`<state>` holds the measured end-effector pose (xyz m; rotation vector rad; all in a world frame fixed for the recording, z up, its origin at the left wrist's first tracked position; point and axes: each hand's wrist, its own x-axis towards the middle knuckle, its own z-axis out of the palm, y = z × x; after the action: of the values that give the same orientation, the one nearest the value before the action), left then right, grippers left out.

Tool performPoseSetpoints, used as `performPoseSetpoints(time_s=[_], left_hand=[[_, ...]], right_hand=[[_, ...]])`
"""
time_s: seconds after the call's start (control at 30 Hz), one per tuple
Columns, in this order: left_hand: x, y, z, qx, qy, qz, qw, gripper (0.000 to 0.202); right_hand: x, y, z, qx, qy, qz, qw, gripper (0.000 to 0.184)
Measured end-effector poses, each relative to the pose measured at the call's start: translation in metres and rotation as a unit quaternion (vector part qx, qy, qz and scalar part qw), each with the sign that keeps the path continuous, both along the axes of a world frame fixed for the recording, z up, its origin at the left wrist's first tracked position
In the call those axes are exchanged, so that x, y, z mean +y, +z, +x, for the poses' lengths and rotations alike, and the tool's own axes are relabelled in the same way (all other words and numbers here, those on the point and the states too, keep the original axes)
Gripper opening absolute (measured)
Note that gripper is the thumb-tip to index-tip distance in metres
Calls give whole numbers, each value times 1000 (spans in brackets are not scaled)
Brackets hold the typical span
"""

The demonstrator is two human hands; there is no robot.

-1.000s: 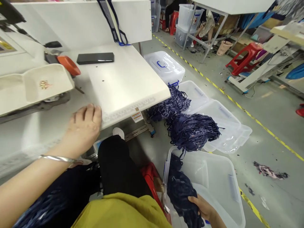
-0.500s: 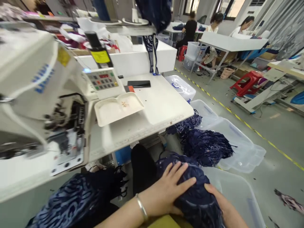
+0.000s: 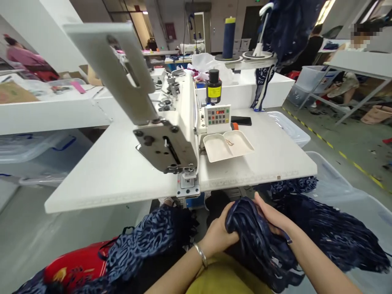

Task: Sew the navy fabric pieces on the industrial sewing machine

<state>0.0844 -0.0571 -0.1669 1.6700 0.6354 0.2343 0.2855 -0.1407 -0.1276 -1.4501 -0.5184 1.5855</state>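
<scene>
A dark navy bundle of gathered fabric (image 3: 255, 241) lies in my lap, below the table's front edge. My left hand (image 3: 219, 233), with a silver bangle at its wrist, grips the bundle's left side, thumb on the near face. From the right, my right hand (image 3: 272, 214) closes around the upper part of the same bundle, its fingers partly hidden by the folds. Ahead of my hands stands a white sewing machine (image 3: 180, 139) with a keypad panel (image 3: 218, 116). Beside it sits a cream two-part tray (image 3: 228, 147) with a few small bits in it.
More navy patterned fabric (image 3: 333, 228) lies in clear plastic bins (image 3: 330, 175) to my right. At my left, patterned fabric (image 3: 141, 241) hangs over a red bag or cover (image 3: 82, 261). A phone (image 3: 241, 120) rests on the white table (image 3: 113, 175).
My view has swung left, bringing the whole machine into sight. My left hand has gone from lying spread on the fabric to gripping its side; my right hand has shifted toward its top.
</scene>
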Motion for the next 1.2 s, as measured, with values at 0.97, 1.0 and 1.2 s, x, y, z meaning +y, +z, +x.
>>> performPoseSetpoints(time_s=[0.97,1.0,1.2], left_hand=[[32,-6,-5,-22,61,-57,996,124],[35,-4,0,-18,48,-56,997,119],[41,-7,10,15,8,-120,993,46]], right_hand=[[31,57,-34,-733,364,85,569,36],[33,60,-37,-735,371,103,558,32],[56,63,-30,-709,380,208,557,18]])
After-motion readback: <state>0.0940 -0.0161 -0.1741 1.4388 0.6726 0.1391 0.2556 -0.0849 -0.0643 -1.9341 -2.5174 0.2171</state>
